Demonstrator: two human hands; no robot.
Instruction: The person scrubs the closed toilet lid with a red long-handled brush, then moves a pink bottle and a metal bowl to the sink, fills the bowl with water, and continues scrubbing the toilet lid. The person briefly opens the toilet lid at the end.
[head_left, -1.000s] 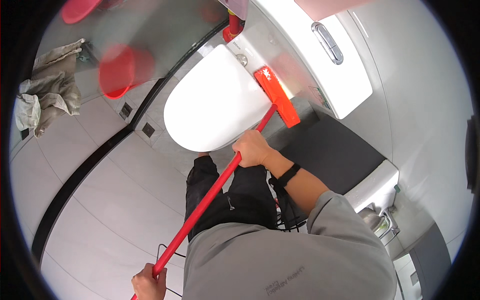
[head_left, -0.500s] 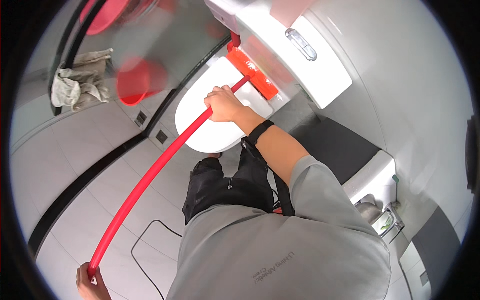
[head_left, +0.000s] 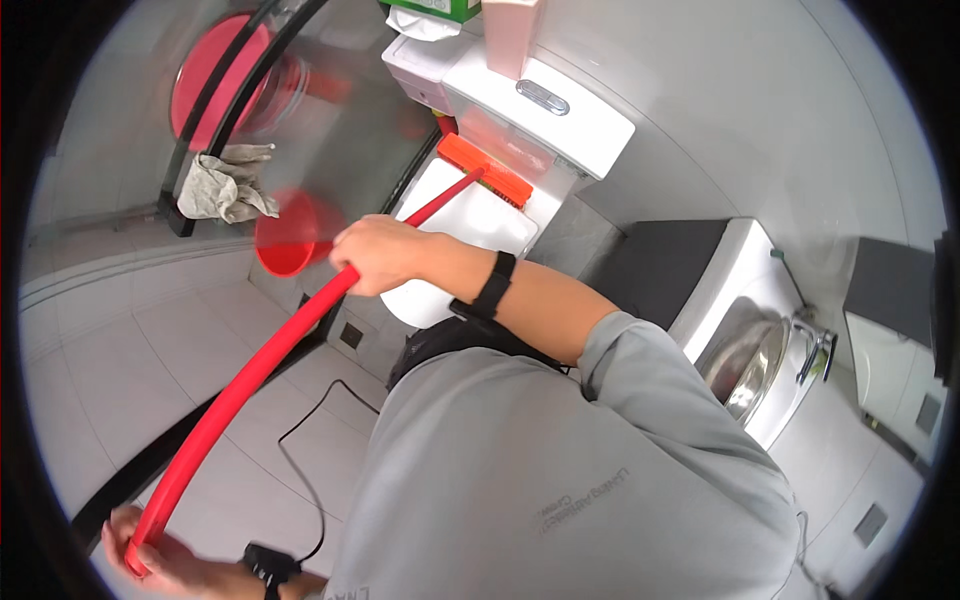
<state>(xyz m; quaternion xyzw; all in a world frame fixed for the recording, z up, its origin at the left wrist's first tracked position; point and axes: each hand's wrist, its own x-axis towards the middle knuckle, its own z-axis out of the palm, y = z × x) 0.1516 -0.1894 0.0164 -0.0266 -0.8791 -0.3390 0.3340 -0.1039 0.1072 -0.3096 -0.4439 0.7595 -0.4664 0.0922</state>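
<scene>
A broom-like brush with a long red handle [head_left: 250,372] runs from the lower left up to its orange-red head [head_left: 510,184]. Short bristles show along the head's near edge, at the back of the white toilet lid [head_left: 480,235]; I cannot tell whether they touch it. Partway up the handle, my right hand [head_left: 378,256] is closed around it, palm down. Down at the handle's near end, my left hand [head_left: 150,555] grips it with the fingers curled around. Black bands circle both wrists.
The white cistern [head_left: 590,125] with its flush button stands behind the lid. At left are a dark-framed glass partition, a grey cloth [head_left: 228,187] and a red bucket [head_left: 287,240]. A washbasin [head_left: 745,370] stands at right. A black cable [head_left: 315,470] hangs beside me.
My right hand has moved left, and my left hand has shifted left and slightly down. The view has tilted, showing more of the basin and cistern. Both hands still hold the handle.
</scene>
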